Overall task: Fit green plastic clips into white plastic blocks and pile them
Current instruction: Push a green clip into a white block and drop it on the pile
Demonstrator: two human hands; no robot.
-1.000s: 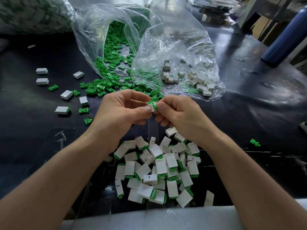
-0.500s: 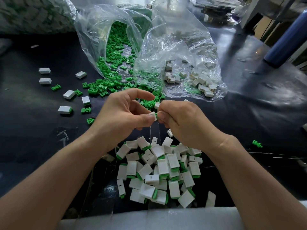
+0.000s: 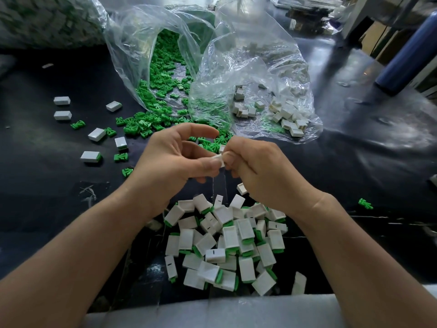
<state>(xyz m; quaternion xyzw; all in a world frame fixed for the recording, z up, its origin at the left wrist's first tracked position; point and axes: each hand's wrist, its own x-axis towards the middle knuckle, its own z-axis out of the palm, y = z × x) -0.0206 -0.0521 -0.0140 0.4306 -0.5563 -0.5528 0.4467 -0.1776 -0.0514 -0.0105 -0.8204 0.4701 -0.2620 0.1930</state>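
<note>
Above the pile of finished pieces (image 3: pixel 227 247), at the spot where both hands met, the white block (image 3: pixel 219 159) was held. It lay at the tips of both hands, about as close to one as to the other. The left hand (image 3: pixel 175 162) pressed its thumb tip against the block's left face, with the index finger arched free above and the other fingers curled underneath. The right hand (image 3: pixel 262 169) had its fingers curled tight around the block's right side, hiding most of it. The block's long axis appeared to run roughly near to far, though so little showed that I could not be sure. Nor could I tell whether a green clip was seated inside. Judging by the grip, the next move was a final squeeze and then a short drop straight toward the near pile.

The blocks were small, smooth, hard-edged rectangular shells of matte white plastic, some with a narrow slot. Loose green clips (image 3: pixel 146 125), forked and glossy, spilled across the dark, shiny table (image 3: pixel 47 185) from a crinkled clear bag (image 3: pixel 123 67) to the far left. A second clear bag (image 3: pixel 248 67) at far right held unfitted blocks.
</note>
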